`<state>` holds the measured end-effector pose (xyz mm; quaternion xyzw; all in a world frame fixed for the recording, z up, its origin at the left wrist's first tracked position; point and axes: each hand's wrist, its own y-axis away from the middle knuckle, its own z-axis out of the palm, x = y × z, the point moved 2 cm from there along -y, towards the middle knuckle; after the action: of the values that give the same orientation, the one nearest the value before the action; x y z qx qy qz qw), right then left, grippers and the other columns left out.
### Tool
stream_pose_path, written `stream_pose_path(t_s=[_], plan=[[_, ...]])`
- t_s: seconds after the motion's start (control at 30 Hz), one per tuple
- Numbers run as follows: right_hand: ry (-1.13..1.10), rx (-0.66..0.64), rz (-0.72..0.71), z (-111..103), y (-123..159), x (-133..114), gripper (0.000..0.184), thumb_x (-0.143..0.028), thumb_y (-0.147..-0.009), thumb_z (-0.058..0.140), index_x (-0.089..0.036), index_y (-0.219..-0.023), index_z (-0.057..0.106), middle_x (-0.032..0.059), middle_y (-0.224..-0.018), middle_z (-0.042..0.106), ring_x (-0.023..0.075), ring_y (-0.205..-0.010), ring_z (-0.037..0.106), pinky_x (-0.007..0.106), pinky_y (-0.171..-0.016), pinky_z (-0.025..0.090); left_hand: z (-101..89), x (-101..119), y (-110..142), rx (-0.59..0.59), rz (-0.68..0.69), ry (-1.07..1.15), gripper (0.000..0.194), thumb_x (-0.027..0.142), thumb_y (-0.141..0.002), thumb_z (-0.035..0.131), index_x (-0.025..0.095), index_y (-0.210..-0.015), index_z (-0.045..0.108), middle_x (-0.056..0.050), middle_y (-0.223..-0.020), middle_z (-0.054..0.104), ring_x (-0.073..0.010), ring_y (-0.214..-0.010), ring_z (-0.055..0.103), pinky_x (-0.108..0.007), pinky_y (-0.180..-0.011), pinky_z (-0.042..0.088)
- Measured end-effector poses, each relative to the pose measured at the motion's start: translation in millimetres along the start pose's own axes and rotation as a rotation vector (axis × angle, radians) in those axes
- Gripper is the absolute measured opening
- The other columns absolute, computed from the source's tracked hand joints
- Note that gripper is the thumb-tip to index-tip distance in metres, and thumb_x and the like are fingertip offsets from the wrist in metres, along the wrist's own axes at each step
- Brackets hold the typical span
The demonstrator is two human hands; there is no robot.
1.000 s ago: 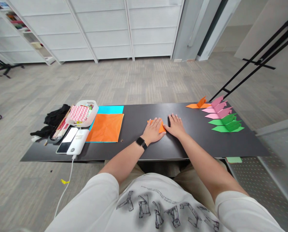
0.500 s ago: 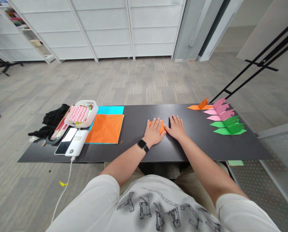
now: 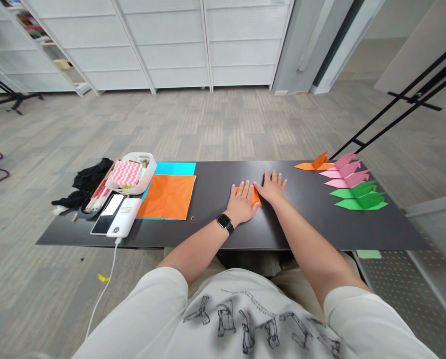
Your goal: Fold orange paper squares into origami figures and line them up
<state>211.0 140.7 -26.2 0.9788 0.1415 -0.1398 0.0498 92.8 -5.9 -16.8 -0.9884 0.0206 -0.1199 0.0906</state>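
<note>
Small print on white shirt (image 3: 241, 319), white power bank (image 3: 124, 218): unreadable.

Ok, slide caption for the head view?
Left hand flat on folded orange paper, right hand beside it, paper cranes at right.

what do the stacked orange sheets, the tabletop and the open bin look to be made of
Orange sheets: thin paper, matte, with creases across the top one.
Tabletop: smooth and dark with a soft sheen, perhaps laminate or painted metal.
Bin: probably white plastic, given its rounded, moulded-looking rim.
</note>
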Motion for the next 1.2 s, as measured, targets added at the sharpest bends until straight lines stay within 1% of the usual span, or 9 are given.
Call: stream_pose_path(t_s=[0.23,0.4,0.5,0.57,0.67,0.8,1.0,1.1,1.2], plan=[[0.034,-0.063,-0.192,-2.6,31.6,33.6,0.100,-0.070,-0.096,0.059,-0.016,-0.173,0.027,0.0233,-0.181,0.020,0.0433,-0.168,0.014,0.065,-0.133,0.011,-0.7,-0.7,0.6,-0.001,0.007,0.000,0.067,0.040,-0.110,0.031,0.008,-0.169,0.036,-0.021,-0.178,0.031,-0.0385,-0.166,0.028,-0.068,-0.136,0.015],[0.047,-0.131,-0.248,-10.6,63.9,49.7,0.103,-0.064,-0.094,0.067,-0.019,-0.175,0.023,0.0216,-0.181,0.019,0.0416,-0.169,0.014,0.064,-0.134,0.013,0.5,-1.1,0.3,-0.002,0.009,-0.017,0.067,0.036,-0.109,0.034,0.007,-0.169,0.036,-0.021,-0.178,0.031,-0.0384,-0.166,0.028,-0.069,-0.135,0.016],[0.024,-0.159,-0.256,-17.8,69.5,52.4,0.102,-0.060,-0.091,0.073,-0.020,-0.174,0.029,0.0211,-0.181,0.023,0.0426,-0.168,0.017,0.066,-0.133,0.016,2.7,-1.5,0.6,0.004,0.015,-0.017,0.067,0.036,-0.108,0.036,0.007,-0.169,0.035,-0.021,-0.178,0.032,-0.0382,-0.166,0.029,-0.069,-0.135,0.017],[-0.030,-0.141,-0.232,-21.9,66.0,50.0,0.090,-0.055,-0.094,0.071,-0.022,-0.170,0.038,0.0201,-0.177,0.033,0.0418,-0.166,0.026,0.068,-0.131,0.021,3.8,-2.1,0.2,0.009,0.019,-0.008,0.067,0.036,-0.108,0.037,0.008,-0.169,0.035,-0.021,-0.177,0.033,-0.0378,-0.166,0.029,-0.068,-0.135,0.017],[-0.130,-0.009,-0.217,-23.4,57.1,37.3,0.063,-0.047,-0.100,0.060,-0.026,-0.160,0.055,0.0160,-0.168,0.049,0.0374,-0.159,0.040,0.069,-0.130,0.025,1.9,-6.6,-1.3,0.005,0.024,0.034,0.069,0.039,-0.108,0.043,0.009,-0.169,0.035,-0.021,-0.178,0.031,-0.0372,-0.167,0.028,-0.065,-0.136,0.018],[-0.157,0.108,-0.344,-11.3,53.2,12.9,0.045,-0.043,-0.102,0.058,-0.033,-0.143,0.071,0.0085,-0.165,0.053,0.0347,-0.161,0.038,0.069,-0.131,0.022,-14.9,-29.4,1.8,0.033,0.029,0.139,0.071,0.047,-0.106,0.054,0.017,-0.168,0.038,-0.016,-0.178,0.033,-0.0343,-0.168,0.026,-0.061,-0.138,0.019],[-0.111,0.153,-0.353,3.4,53.2,6.7,0.041,-0.038,-0.105,0.049,-0.035,-0.137,0.076,0.0068,-0.162,0.055,0.0330,-0.158,0.041,0.067,-0.131,0.025,-44.5,-75.8,25.3,0.058,-0.008,0.308,0.086,0.053,-0.087,0.085,0.026,-0.160,0.049,-0.015,-0.172,0.044,-0.0329,-0.162,0.039,-0.058,-0.136,0.029],[-0.099,0.153,-0.357,2.8,52.6,8.2,0.042,-0.037,-0.106,0.048,-0.034,-0.138,0.075,0.0068,-0.160,0.057,0.0318,-0.157,0.043,0.065,-0.132,0.024,-46.6,-80.3,31.0,0.044,0.027,0.339,0.091,0.051,-0.081,0.091,0.027,-0.158,0.050,-0.015,-0.170,0.045,-0.0330,-0.160,0.042,-0.059,-0.137,0.027],[-0.090,0.141,-0.356,1.2,53.2,7.9,0.044,-0.035,-0.105,0.047,-0.034,-0.140,0.074,0.0068,-0.159,0.058,0.0313,-0.155,0.045,0.064,-0.132,0.024,-45.2,-77.7,30.7,0.048,0.064,0.331,0.085,0.047,-0.080,0.092,0.028,-0.154,0.054,-0.013,-0.168,0.048,-0.0328,-0.158,0.045,-0.060,-0.137,0.025]])
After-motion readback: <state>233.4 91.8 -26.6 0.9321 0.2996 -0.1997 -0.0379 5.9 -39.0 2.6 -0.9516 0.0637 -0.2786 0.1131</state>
